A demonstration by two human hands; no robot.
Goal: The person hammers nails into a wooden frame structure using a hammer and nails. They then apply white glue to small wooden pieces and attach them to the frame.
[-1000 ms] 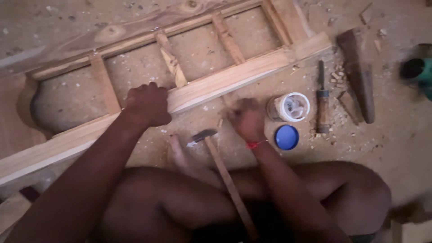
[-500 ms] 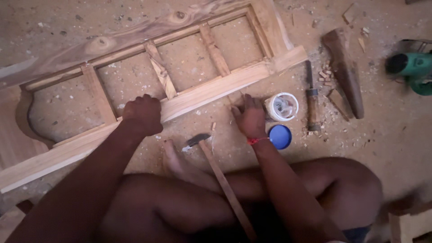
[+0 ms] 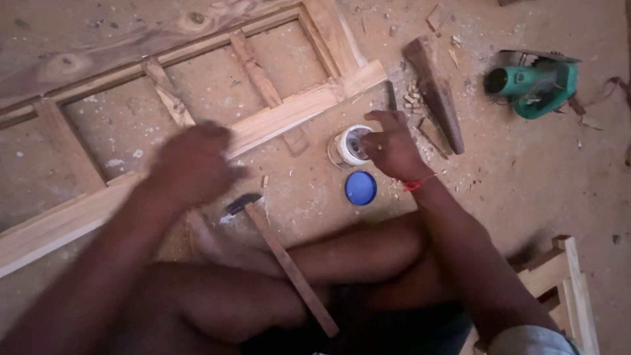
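Reaching: right hand, fingers loosely open, dipping into white tub
Blurring: left hand over wooden frame, grip unclear
Needing: careful pinch inside tub

Both arms bare to above the elbow; no gloves. Left hand motion-blurred, no detail legible. Right hand sharp; thin red band on its wrist. Pale sleeve edge at right upper arm. Legs bare.
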